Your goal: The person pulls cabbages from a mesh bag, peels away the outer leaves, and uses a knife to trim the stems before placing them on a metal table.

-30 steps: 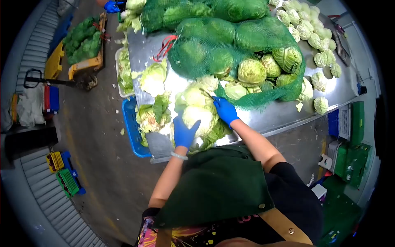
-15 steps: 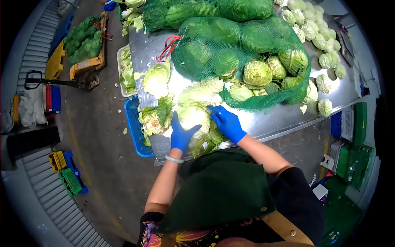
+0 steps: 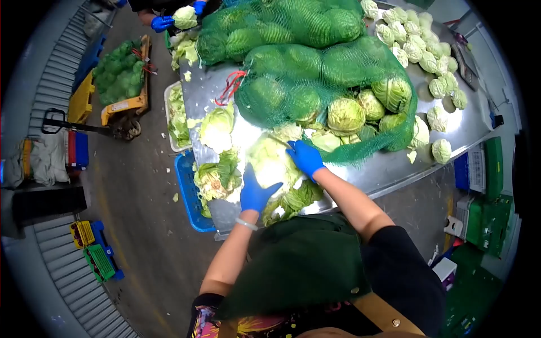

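Observation:
A pale green cabbage [image 3: 275,163] with loosened outer leaves lies on the metal table between my gloved hands. My left hand [image 3: 256,192] steadies its near left side, thumb spread from the fingers. At the cabbage's right side, my right hand [image 3: 306,159] has its fingers curled over an outer leaf; the fingertips are partly hidden. Below the hands, darker loose leaves [image 3: 293,201] lie at the table edge. Left of my left hand are a trimmed leafy clump [image 3: 211,183] with a browned base and a pale leaf [image 3: 216,128].
Green mesh sacks [image 3: 293,73] of cabbages cover the table's middle and back, one spilling open. Peeled cabbages [image 3: 420,48] gather at the right. A blue basket [image 3: 186,191] and a white tub [image 3: 169,118] of leaves stand left. Another person's gloved hand [image 3: 162,23] holds a cabbage.
My view has shifted, so the table sits lower in it. Both my hands remain at the cabbage, its pale surface now more exposed. The other person's hands and cabbage have come into view.

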The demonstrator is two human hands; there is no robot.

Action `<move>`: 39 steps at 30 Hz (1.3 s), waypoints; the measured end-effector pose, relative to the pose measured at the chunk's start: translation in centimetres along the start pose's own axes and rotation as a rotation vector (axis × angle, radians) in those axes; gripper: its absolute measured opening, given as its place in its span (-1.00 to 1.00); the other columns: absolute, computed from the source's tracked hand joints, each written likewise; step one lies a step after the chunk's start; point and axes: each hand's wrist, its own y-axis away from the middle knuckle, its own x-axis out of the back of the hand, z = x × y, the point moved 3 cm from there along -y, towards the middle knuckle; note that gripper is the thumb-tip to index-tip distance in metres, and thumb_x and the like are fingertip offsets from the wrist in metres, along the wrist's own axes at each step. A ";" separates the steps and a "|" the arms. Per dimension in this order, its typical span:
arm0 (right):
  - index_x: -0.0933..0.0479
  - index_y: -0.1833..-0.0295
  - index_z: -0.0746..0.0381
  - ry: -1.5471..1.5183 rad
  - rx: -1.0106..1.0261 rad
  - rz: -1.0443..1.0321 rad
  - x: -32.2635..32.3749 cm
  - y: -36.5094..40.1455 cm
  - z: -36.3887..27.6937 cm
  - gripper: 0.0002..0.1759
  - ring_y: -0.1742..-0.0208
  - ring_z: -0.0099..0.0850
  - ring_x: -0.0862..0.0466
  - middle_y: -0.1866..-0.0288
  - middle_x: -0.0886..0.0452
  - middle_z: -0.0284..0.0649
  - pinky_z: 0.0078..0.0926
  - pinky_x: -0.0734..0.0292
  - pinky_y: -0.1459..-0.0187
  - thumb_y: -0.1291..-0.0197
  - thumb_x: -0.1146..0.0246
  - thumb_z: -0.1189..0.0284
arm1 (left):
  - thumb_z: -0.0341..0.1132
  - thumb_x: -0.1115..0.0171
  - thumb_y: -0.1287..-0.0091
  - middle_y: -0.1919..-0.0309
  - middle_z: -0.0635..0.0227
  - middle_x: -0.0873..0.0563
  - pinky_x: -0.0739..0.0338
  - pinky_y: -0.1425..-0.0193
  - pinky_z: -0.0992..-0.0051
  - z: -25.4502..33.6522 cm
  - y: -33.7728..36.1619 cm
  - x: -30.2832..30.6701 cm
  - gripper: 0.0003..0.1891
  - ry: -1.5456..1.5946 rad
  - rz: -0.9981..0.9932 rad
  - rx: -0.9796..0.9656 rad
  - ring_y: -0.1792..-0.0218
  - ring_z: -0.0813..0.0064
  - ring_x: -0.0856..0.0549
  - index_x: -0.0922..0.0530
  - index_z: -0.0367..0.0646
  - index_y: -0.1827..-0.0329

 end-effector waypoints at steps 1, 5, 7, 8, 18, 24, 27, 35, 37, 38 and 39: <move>-0.50 -0.30 0.08 -0.083 0.034 0.062 0.5 1.1 -0.8 -0.52 -0.03 0.00 -0.66 -0.04 -0.66 -0.01 -0.10 -0.56 -0.06 -0.34 -0.12 0.13 | 0.09 -0.64 0.09 -0.44 -0.15 -0.32 -0.38 -0.42 0.21 -0.3 -0.2 0.8 0.29 0.059 -0.032 -0.003 -0.40 0.00 -0.42 0.00 -0.29 -0.60; -0.55 -0.25 0.18 -0.058 -0.014 0.171 -2.3 2.9 4.7 -0.48 -0.04 0.00 -0.67 -0.05 -0.68 0.03 -0.14 -0.56 -0.11 -0.20 -0.21 0.21 | -0.02 -0.69 0.13 -0.50 -0.06 -0.26 -0.24 -0.52 0.26 -4.4 0.3 2.5 0.32 0.295 -0.238 -0.238 -0.48 0.10 -0.32 0.03 -0.27 -0.61; -0.57 -0.19 0.23 -0.080 -0.197 0.146 -1.8 2.4 8.0 -0.51 -0.03 0.02 -0.67 -0.03 -0.68 0.05 -0.14 -0.56 -0.11 -0.15 -0.22 0.25 | -0.03 -0.70 0.15 -0.52 -0.04 -0.22 -0.19 -0.55 0.27 -4.4 0.5 2.7 0.33 0.294 -0.241 -0.259 -0.51 0.12 -0.27 0.03 -0.26 -0.61; -0.54 -0.21 0.24 -0.086 -0.292 0.053 0.0 2.9 7.8 -0.49 -0.05 0.03 -0.66 -0.09 -0.66 0.07 -0.14 -0.56 -0.11 -0.16 -0.24 0.25 | -0.04 -0.71 0.17 -0.54 -0.01 -0.19 -0.13 -0.58 0.28 -4.3 1.0 2.4 0.34 0.304 -0.256 -0.273 -0.53 0.15 -0.22 0.03 -0.25 -0.62; -0.52 -0.29 0.08 -0.362 0.066 -0.032 1.8 4.7 -2.9 -0.34 0.00 -0.14 -0.64 -0.06 -0.54 -0.10 -0.24 -0.54 -0.01 -0.13 -0.42 0.02 | -0.17 -0.67 0.07 -0.51 -0.05 -0.19 -0.15 -0.57 0.27 -1.7 0.1 -1.7 0.20 0.238 0.100 -0.231 -0.51 0.08 -0.22 -0.04 -0.31 -0.58; -0.64 -0.15 0.03 -0.050 0.383 0.133 4.6 6.6 -4.0 -0.68 0.27 -0.16 -0.68 0.15 -0.61 -0.16 -0.25 -0.57 0.27 -0.34 -0.23 0.22 | 0.01 -0.69 0.11 -0.53 -0.16 -0.14 -0.21 -0.54 0.30 0.3 -0.5 -1.0 0.37 0.399 0.044 0.114 -0.53 0.11 -0.20 0.15 -0.38 -0.59; -0.52 -0.31 -0.06 0.064 0.400 0.043 4.7 6.9 -4.2 -0.58 0.29 -0.16 -0.67 0.19 -0.60 -0.19 -0.23 -0.56 0.33 -0.36 -0.14 0.33 | 0.07 -0.68 0.14 -0.51 -0.19 -0.17 -0.28 -0.50 0.31 0.3 -1.3 -0.7 0.39 0.328 0.009 0.135 -0.51 0.09 -0.27 0.12 -0.42 -0.58; -0.17 -0.58 -0.14 0.294 0.463 -0.126 3.3 5.0 -4.1 -0.22 0.24 -0.14 -0.71 -0.08 -0.55 -0.06 -0.17 -0.63 0.31 -0.22 -0.07 0.54 | 0.14 -0.65 0.12 -0.43 -0.11 -0.32 -0.38 -0.44 0.28 -1.0 -2.2 -1.4 0.30 0.294 -0.050 0.132 -0.42 0.11 -0.39 -0.02 -0.32 -0.56; -0.15 -0.58 -0.13 0.327 0.469 -0.185 3.6 4.3 -4.7 -0.21 0.24 -0.14 -0.71 -0.11 -0.55 -0.05 -0.18 -0.63 0.31 -0.23 -0.07 0.54 | 0.14 -0.65 0.13 -0.39 -0.09 -0.36 -0.40 -0.42 0.26 -1.0 -2.3 -1.3 0.29 0.270 -0.029 0.096 -0.40 0.11 -0.42 -0.04 -0.33 -0.54; -0.18 -0.56 -0.08 0.315 0.452 -0.211 3.7 3.9 -5.0 -0.28 0.24 -0.08 -0.71 -0.11 -0.56 -0.01 -0.15 -0.63 0.25 -0.27 -0.04 0.50 | 0.14 -0.65 0.13 -0.39 -0.09 -0.36 -0.40 -0.42 0.26 -0.8 -2.2 -1.5 0.29 0.270 -0.030 0.096 -0.40 0.11 -0.42 -0.04 -0.33 -0.54; -0.20 -0.54 -0.04 0.303 0.436 -0.236 3.7 3.4 -5.2 -0.34 0.24 -0.03 -0.71 -0.11 -0.56 0.04 -0.11 -0.63 0.20 -0.31 -0.01 0.47 | 0.10 -0.66 0.11 -0.37 -0.11 -0.38 -0.43 -0.39 0.27 -0.2 -2.2 -1.1 0.25 0.313 -0.014 0.107 -0.36 0.11 -0.45 -0.07 -0.38 -0.52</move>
